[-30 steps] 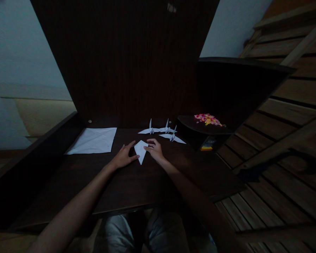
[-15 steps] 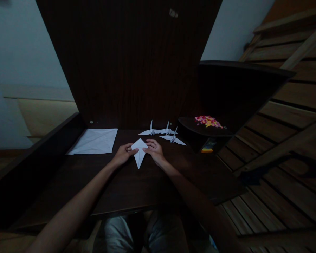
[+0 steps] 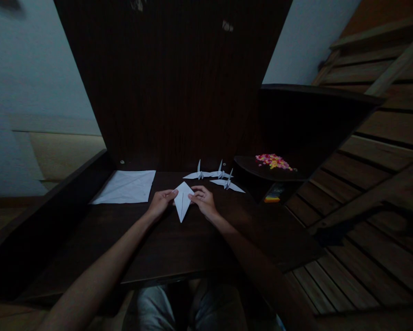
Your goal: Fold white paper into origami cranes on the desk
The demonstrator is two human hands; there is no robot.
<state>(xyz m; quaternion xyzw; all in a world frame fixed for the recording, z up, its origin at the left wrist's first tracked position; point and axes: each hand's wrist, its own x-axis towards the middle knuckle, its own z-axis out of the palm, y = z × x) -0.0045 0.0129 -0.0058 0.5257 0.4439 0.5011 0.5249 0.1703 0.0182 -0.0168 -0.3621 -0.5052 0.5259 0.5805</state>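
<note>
Between my hands is a white folded paper [image 3: 183, 204], kite-shaped, with a slit down its middle and its long point toward me. My left hand [image 3: 161, 203] pinches its left corner, thumb on top. At the right corner my right hand [image 3: 203, 201] grips the paper the same way, fingers curled behind. Just beyond, three white paper cranes with spread wings stand on the dark desk: a left one [image 3: 200, 175], a middle one [image 3: 220, 174] and a nearer right one [image 3: 228, 184].
A creased white sheet [image 3: 127, 186] lies flat at the desk's left, beside a raised side board [image 3: 54, 211]. On the right, a corner shelf [image 3: 247, 165] bears a pile of small pink and yellow pieces [image 3: 275, 161]. A dark back panel [image 3: 175, 92] rises behind.
My thumbs have shifted outward from the paper's middle toward its side corners, so more of the centre slit shows. The whole view has tilted slightly; the cranes and sheet stay put.
</note>
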